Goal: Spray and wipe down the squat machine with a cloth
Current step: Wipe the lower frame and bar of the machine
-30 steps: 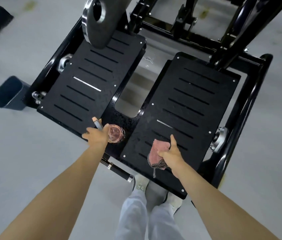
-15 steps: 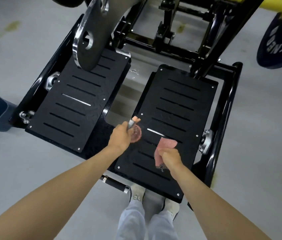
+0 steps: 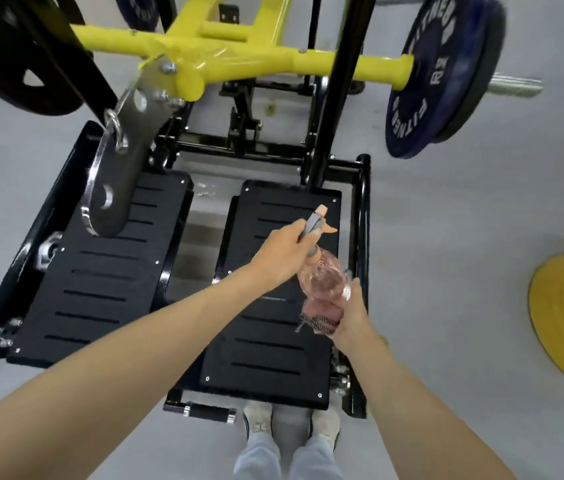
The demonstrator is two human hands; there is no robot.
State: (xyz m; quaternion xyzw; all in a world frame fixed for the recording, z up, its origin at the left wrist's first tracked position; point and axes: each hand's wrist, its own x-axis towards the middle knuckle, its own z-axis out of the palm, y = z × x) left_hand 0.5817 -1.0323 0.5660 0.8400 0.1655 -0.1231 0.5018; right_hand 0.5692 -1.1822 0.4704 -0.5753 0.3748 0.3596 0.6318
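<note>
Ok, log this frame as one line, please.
left hand: grips spray bottle | right hand: holds pink cloth | both over right footplate | wiping: not started

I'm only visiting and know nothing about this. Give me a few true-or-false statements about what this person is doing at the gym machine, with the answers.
1. The left hand grips the spray bottle near its grey head. True.
2. The right hand holds nothing. False: it holds a bunched pink cloth.
3. The spray bottle stands on the floor. False: it is held in the air above the right footplate.
4. A blue weight plate sits on the end of the yellow bar. True.
5. The pink cloth is spread flat on the machine. False: it is gripped in the right hand, off the surface.
</note>
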